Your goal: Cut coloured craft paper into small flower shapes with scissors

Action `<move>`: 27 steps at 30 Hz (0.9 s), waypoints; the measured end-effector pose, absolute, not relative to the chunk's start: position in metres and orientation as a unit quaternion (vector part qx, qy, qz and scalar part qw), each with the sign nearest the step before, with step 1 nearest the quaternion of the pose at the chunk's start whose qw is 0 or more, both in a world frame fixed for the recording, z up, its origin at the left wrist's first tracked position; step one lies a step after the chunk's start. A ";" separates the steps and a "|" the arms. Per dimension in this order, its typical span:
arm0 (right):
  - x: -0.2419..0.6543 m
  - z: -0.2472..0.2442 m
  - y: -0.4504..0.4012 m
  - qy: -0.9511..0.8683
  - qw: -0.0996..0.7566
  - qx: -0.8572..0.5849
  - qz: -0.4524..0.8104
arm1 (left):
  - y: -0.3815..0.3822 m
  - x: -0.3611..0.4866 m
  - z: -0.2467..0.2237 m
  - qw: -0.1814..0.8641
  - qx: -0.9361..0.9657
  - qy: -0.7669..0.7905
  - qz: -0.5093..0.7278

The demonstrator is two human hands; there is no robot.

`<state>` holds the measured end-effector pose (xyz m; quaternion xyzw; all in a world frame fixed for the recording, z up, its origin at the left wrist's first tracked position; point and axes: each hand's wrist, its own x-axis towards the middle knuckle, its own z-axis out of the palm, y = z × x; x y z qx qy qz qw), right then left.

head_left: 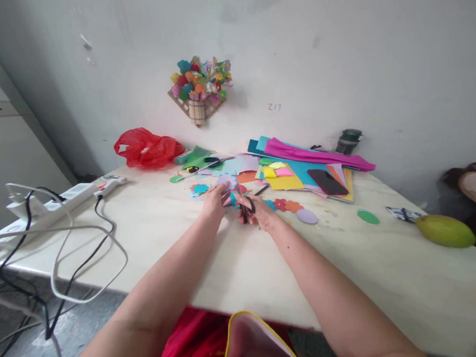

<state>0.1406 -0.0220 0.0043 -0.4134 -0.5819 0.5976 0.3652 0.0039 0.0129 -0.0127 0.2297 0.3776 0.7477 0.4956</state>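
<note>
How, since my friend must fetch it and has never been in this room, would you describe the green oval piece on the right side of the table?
Start at the large yellow-green fruit at the right end of the pale table. Just left of it, past a small patterned packet, lies the flat green oval. The other oval, nearer the right hand, is lilac.

scissors [247, 206] [212, 162]: 2 | hands [216, 198] [260, 211]: 2 | phone [327, 182]: 1 | red bag [146, 148]: 1 | mango [445, 230]: 1
</note>
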 end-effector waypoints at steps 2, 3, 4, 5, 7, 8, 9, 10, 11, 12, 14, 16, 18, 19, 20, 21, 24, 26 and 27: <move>0.140 0.005 -0.024 -0.590 0.361 -0.410 0.595 | 0.012 0.005 -0.013 0.503 0.227 0.379 0.743; 0.140 0.006 -0.025 -0.593 0.360 -0.407 0.595 | 0.012 0.006 -0.013 0.507 0.225 0.378 0.741; 0.139 0.006 -0.025 -0.595 0.361 -0.403 0.594 | 0.011 0.006 -0.012 0.511 0.224 0.376 0.740; 0.139 0.006 -0.026 -0.597 0.362 -0.401 0.593 | 0.010 0.007 -0.012 0.514 0.224 0.372 0.739; 0.139 0.005 -0.025 -0.597 0.365 -0.400 0.592 | 0.008 0.009 -0.010 0.522 0.224 0.364 0.738; 0.138 0.005 -0.025 -0.595 0.367 -0.401 0.592 | 0.008 0.010 -0.010 0.525 0.223 0.359 0.738; 0.138 0.004 -0.025 -0.594 0.368 -0.400 0.593 | 0.007 0.011 -0.009 0.528 0.222 0.354 0.739; 0.138 0.004 -0.024 -0.592 0.369 -0.399 0.595 | 0.007 0.011 -0.009 0.531 0.221 0.351 0.739; 0.138 0.003 -0.024 -0.591 0.370 -0.398 0.596 | 0.007 0.012 -0.009 0.534 0.219 0.347 0.739; 0.138 0.002 -0.023 -0.590 0.372 -0.397 0.597 | 0.007 0.012 -0.009 0.536 0.217 0.344 0.740; 0.138 0.001 -0.023 -0.589 0.376 -0.397 0.596 | 0.007 0.012 -0.010 0.539 0.214 0.338 0.741; 0.138 0.001 -0.022 -0.588 0.380 -0.398 0.593 | 0.008 0.011 -0.011 0.543 0.212 0.332 0.741; 0.138 0.000 -0.021 -0.589 0.383 -0.396 0.592 | 0.008 0.012 -0.010 0.546 0.208 0.329 0.742; 0.137 0.000 -0.021 -0.590 0.384 -0.394 0.592 | 0.008 0.012 -0.010 0.546 0.205 0.328 0.743; 0.137 0.000 -0.021 -0.590 0.384 -0.392 0.592 | 0.008 0.012 -0.010 0.546 0.203 0.328 0.744; 0.137 0.000 -0.021 -0.590 0.384 -0.391 0.593 | 0.008 0.012 -0.009 0.546 0.202 0.328 0.744; 0.138 0.001 -0.022 -0.589 0.386 -0.390 0.594 | 0.008 0.013 -0.008 0.544 0.205 0.329 0.744; 0.138 0.002 -0.022 -0.589 0.387 -0.390 0.593 | 0.008 0.013 -0.008 0.544 0.207 0.329 0.743; 0.137 0.002 -0.023 -0.590 0.387 -0.390 0.592 | 0.008 0.013 -0.008 0.544 0.206 0.328 0.744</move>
